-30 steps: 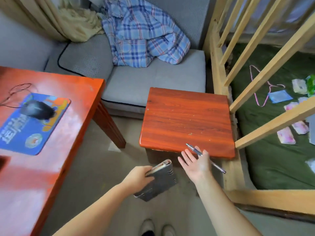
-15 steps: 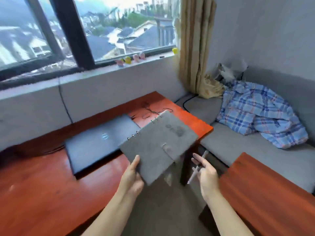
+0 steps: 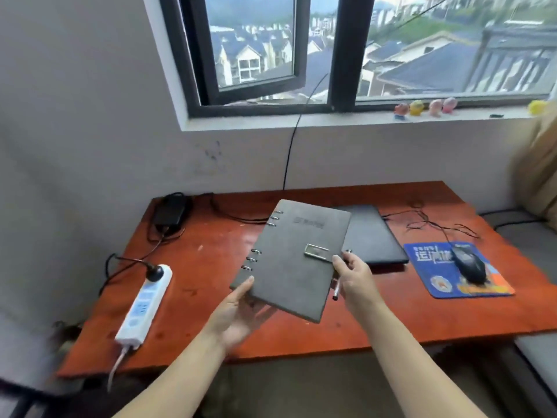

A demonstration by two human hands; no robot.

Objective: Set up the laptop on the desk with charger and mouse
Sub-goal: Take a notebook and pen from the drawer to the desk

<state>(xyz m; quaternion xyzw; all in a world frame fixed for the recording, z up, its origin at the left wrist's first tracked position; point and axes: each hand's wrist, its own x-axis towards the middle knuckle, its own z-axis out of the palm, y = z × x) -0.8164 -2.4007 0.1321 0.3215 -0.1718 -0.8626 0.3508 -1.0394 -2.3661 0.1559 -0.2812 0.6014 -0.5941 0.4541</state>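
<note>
A grey ring-bound notebook (image 3: 294, 257) hangs above the red desk (image 3: 211, 267). My left hand (image 3: 241, 312) grips its lower left corner from below. My right hand (image 3: 354, 280) touches the notebook's right edge and holds a pen (image 3: 337, 287). Behind the notebook a closed dark laptop (image 3: 372, 236) lies flat on the desk, partly hidden. A black mouse (image 3: 470, 263) rests on a blue mouse pad (image 3: 437, 279) at the right. The black charger brick (image 3: 170, 211) sits at the desk's far left corner.
A white power strip (image 3: 144, 303) with one black plug lies on the desk's left side. Thin cables (image 3: 434, 224) trail behind the mouse. Small toy figures (image 3: 422, 107) line the window sill. A grey sofa (image 3: 530, 236) adjoins the desk at right.
My view has swung from the small table and sofa round to the desk and window. The notebook has risen with my left hand, and my right hand with the pen has come up to its edge.
</note>
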